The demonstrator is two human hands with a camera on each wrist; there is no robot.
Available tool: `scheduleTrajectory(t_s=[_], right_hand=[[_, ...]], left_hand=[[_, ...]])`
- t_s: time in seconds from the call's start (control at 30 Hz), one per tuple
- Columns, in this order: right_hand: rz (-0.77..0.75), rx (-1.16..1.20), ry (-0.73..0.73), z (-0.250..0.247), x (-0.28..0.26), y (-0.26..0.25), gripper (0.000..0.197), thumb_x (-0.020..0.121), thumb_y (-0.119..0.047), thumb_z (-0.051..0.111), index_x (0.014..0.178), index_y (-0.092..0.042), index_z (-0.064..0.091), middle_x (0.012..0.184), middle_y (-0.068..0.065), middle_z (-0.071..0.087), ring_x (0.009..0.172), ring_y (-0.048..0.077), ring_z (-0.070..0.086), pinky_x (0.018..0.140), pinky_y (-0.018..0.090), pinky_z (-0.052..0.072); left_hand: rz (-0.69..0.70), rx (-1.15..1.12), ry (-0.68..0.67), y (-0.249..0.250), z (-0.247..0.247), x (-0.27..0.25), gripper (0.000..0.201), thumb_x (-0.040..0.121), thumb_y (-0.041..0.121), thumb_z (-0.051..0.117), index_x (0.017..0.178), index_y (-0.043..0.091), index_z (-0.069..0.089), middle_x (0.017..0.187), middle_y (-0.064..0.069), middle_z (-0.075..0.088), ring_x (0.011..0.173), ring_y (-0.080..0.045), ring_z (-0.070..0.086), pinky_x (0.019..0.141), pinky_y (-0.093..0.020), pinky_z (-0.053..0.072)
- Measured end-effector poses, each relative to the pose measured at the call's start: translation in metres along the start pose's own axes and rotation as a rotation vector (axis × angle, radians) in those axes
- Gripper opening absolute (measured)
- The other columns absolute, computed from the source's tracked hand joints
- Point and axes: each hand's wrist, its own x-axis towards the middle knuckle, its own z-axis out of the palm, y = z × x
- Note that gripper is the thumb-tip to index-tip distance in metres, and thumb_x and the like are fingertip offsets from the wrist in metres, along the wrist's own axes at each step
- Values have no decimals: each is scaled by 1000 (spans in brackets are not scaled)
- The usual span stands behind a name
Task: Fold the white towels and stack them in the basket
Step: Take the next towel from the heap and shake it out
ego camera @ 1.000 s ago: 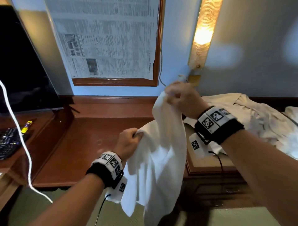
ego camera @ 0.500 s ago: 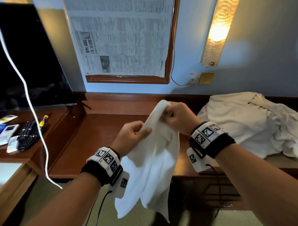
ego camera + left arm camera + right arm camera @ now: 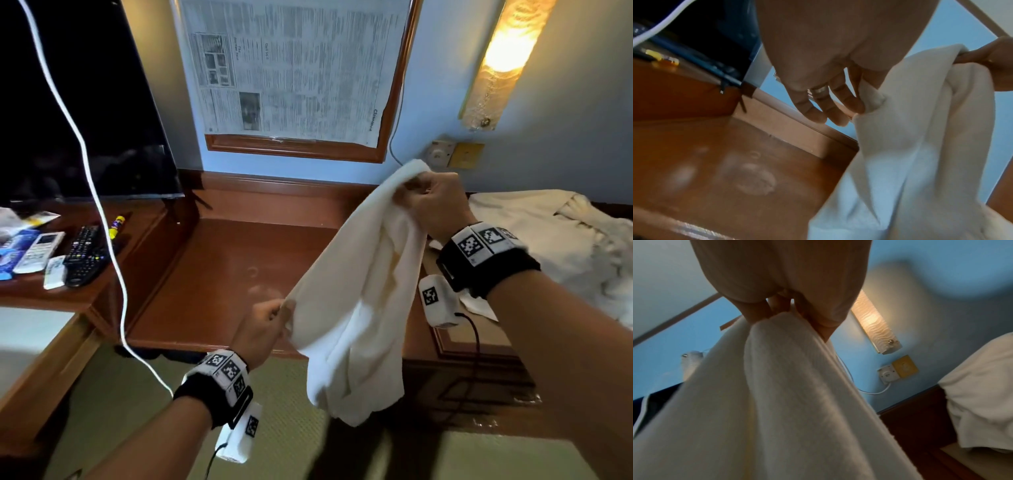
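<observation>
Pinched at one edge by the left hand [image 3: 261,328], the white towel [image 3: 359,301] runs up and rightward to the right hand [image 3: 432,202], whose curled fingers [image 3: 756,313] clutch a bunched corner. Both grips are closed on the cloth. It is plain white terry, creased lengthwise, with a faint yellowish streak down the middle (seen in the head view), and its loose end hangs in soft folds. It is held in the air above the front edge of the wooden desk [image 3: 219,274], not touching it. To the right of the desk lies a heap of unfolded white linen [image 3: 548,246].
</observation>
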Motion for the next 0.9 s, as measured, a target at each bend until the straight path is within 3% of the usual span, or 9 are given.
scheduleTrajectory(t_s=[0.17, 0.27, 0.4, 0.47, 0.53, 0.63, 0.7, 0.77, 0.9], right_hand=[[153, -194, 12, -6, -9, 24, 22, 81, -24, 66, 94, -10, 78, 88, 11, 74, 82, 24, 66, 76, 33, 52], [259, -344, -23, -6, -16, 39, 31, 79, -27, 62, 96, -6, 76, 95, 21, 72, 94, 36, 65, 74, 33, 45], [451, -484, -41, -9, -33, 56, 30, 84, -16, 60, 106, -2, 73, 111, 27, 67, 104, 43, 60, 84, 37, 46], [505, -500, -25, -8, -42, 62, 27, 84, -9, 58, 106, -1, 72, 112, 27, 67, 105, 43, 60, 86, 37, 47], [535, -500, -30, -5, -51, 66, 27, 83, -8, 57, 104, -1, 73, 110, 26, 68, 102, 42, 61, 84, 35, 47], [568, -507, -70, 3, -67, 65, 28, 83, -11, 59, 106, -5, 73, 111, 25, 68, 102, 41, 62, 85, 36, 48], [574, -512, -105, 10, -78, 65, 28, 84, -11, 61, 109, -7, 73, 113, 24, 68, 105, 41, 61, 88, 37, 47], [581, -511, -122, 15, -88, 64, 29, 86, -11, 62, 112, -9, 73, 115, 22, 67, 108, 40, 60, 90, 36, 46], [573, -469, -185, 21, -107, 76, 28, 87, -16, 68, 113, -8, 73, 114, 17, 70, 109, 35, 62, 91, 34, 47]], left_hand=[[-31, 523, 104, 5, -37, 2, 14, 91, 29, 65, 77, 32, 63, 63, 10, 61, 58, -11, 56, 52, -26, 38], [-57, 582, 117, 15, -46, 2, 17, 82, 15, 70, 75, 26, 58, 73, 7, 58, 67, -12, 56, 56, -27, 42], [164, 438, -17, 29, -56, 4, 36, 79, -4, 67, 75, 30, 54, 87, 6, 52, 78, -9, 53, 66, -26, 46], [286, 429, -119, 35, -62, 0, 30, 83, 1, 66, 77, 30, 62, 94, 11, 54, 92, -13, 56, 76, -28, 49], [313, 650, -175, 42, -72, -4, 11, 88, 27, 60, 81, 31, 68, 92, 17, 56, 91, -13, 57, 74, -32, 47], [183, 1084, -245, 38, -89, -1, 44, 85, 71, 43, 91, 31, 62, 84, 14, 60, 80, -12, 58, 67, -30, 42], [109, 1091, -181, 25, -97, 0, 41, 87, 71, 51, 89, 30, 50, 76, 12, 58, 75, -16, 61, 63, -30, 42], [92, 844, -11, 16, -96, -1, 26, 91, 50, 63, 86, 30, 48, 71, 11, 58, 69, -22, 61, 59, -32, 45], [59, 400, 350, 12, -91, 6, 18, 89, 20, 73, 106, 22, 66, 82, 3, 69, 73, -17, 64, 70, -26, 46]])
